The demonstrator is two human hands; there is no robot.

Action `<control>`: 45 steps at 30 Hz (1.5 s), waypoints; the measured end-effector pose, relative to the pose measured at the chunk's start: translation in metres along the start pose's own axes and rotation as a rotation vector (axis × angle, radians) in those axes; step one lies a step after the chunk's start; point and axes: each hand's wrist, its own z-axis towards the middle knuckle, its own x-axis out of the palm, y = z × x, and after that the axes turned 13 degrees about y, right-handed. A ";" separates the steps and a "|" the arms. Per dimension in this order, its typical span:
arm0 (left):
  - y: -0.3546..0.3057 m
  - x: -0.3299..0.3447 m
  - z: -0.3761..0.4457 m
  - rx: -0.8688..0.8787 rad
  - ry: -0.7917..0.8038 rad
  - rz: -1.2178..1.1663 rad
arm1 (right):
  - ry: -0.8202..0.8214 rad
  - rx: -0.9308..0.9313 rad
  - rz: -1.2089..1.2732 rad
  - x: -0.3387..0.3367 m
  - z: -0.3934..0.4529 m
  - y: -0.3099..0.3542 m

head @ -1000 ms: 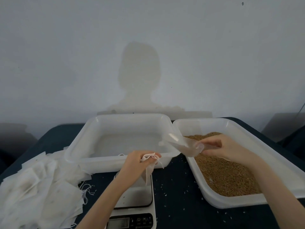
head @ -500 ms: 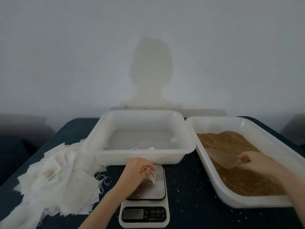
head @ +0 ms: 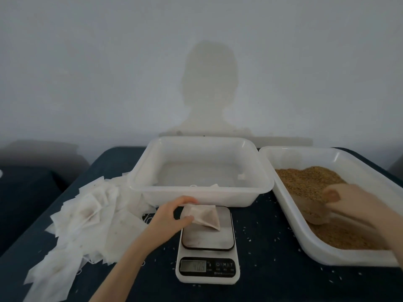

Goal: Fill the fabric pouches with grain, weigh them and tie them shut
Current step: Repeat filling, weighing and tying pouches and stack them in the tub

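The left hand pinched the top edge of one filled pouch between thumb and forefinger, the pouch lying on the steel plate of the single scale just right of that hand. The right hand, blurred, was curled round the handle of one clear scoop, whose bowl was sunk in the grain of the bin under that hand.

There were two white bins: the grain one, and a near-bare bin just beyond the left hand, touching the first at their rims. A heap of flat pouches, too many and too overlapped to count, lay left of the left hand. Loose grains dotted the dark table between the hands. The scale's display showed digits too blurred to read.

Half a second before, the pouch had hung bunched in the left hand just above the plate; here it lay spread out on it. The scoop had sat higher over the grain, and had since dipped deeper toward the bin's near side.
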 end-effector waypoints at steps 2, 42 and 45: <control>0.002 -0.006 -0.005 0.001 -0.053 -0.018 | -0.157 -0.096 0.094 -0.005 -0.009 0.022; -0.004 -0.019 0.019 -0.007 0.013 0.480 | -0.144 -0.578 -0.118 0.064 -0.037 0.273; -0.024 -0.028 0.032 0.034 0.000 0.437 | -0.047 -0.593 -0.072 0.038 -0.032 0.269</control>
